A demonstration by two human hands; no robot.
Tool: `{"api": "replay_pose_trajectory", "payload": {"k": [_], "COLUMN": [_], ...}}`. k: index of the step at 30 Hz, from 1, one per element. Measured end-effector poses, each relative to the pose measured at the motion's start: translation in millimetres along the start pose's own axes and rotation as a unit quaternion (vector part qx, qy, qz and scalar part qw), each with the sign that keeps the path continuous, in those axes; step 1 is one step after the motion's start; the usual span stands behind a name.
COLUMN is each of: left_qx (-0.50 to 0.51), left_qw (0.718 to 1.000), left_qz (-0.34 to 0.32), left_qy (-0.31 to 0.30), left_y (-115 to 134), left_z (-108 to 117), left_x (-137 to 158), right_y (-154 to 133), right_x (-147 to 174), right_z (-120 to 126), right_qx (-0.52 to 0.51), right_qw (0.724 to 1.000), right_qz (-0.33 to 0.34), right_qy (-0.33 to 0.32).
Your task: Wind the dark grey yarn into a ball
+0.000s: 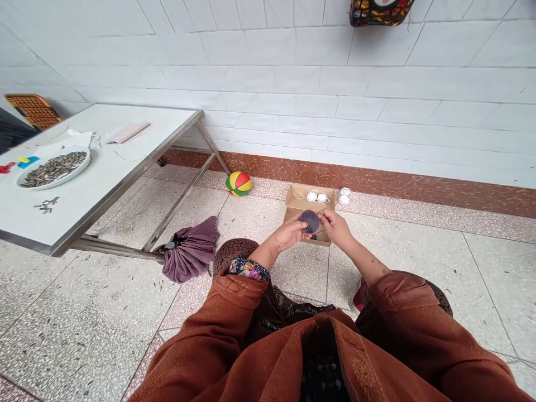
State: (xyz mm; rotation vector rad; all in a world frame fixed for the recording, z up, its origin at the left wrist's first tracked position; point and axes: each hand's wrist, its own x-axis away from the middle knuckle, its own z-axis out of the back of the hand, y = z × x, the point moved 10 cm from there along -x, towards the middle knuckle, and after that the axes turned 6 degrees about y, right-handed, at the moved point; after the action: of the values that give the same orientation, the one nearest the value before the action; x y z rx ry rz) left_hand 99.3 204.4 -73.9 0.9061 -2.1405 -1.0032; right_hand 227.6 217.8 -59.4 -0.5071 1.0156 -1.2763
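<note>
A ball of dark grey-purple yarn (310,221) is held above an open cardboard box (292,196). My left hand (288,234) grips it from the left, thumb across its front. At its right side my right hand (336,228) pinches with fingers closed, apparently on the yarn strand, which is too thin to make out clearly. Inside the box lie white yarn balls (317,196) with loose strands, and a small dark piece shows below my fingers. Just right of the box, more white yarn balls (344,195) rest on the floor.
To the left stands a white table (138,117) with a metal frame, bearing a plate (86,164) of sunflower seeds. A folded purple umbrella (190,251) and a colourful ball (239,183) lie by its legs. The tiled wall (272,84) rises ahead.
</note>
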Motion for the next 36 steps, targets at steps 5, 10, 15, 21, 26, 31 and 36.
{"api": "replay_pose_trajectory", "payload": {"k": [5, 10, 15, 21, 26, 31, 36], "left_qx": [0.062, -0.057, -0.242, -0.216, -0.085, 0.025, 0.060], "left_qw": [0.995, 0.981, 0.959, 0.976, 0.996, 0.999, 0.998], "left_qz": [-0.036, -0.072, -0.067, 0.008, 0.020, 0.004, -0.005], "left_qy": [0.068, 0.170, 0.130, -0.027, -0.037, -0.030, -0.016], "left_y": [12, 15, 10, -22, -23, -7, -1], "left_z": [16, 42, 29, -3, -6, -7, -2], "left_x": [-5, -7, -5, 0, -1, 0, -2], "right_y": [-12, -50, -67, -41, -10, 7, 9], "right_x": [14, 29, 24, 2, -2, 8, 18], "right_z": [-18, -24, -9, 10, 7, -10, -26], "right_qx": [0.027, -0.019, -0.070, -0.062, -0.032, -0.023, 0.020], "right_qw": [0.997, 0.981, 0.977, 0.992, 0.999, 0.998, 0.997], "right_qz": [0.048, 0.123, 0.135, 0.088, 0.010, -0.036, -0.015], "right_qy": [-0.061, -0.147, -0.148, -0.067, -0.030, -0.038, -0.079]}}
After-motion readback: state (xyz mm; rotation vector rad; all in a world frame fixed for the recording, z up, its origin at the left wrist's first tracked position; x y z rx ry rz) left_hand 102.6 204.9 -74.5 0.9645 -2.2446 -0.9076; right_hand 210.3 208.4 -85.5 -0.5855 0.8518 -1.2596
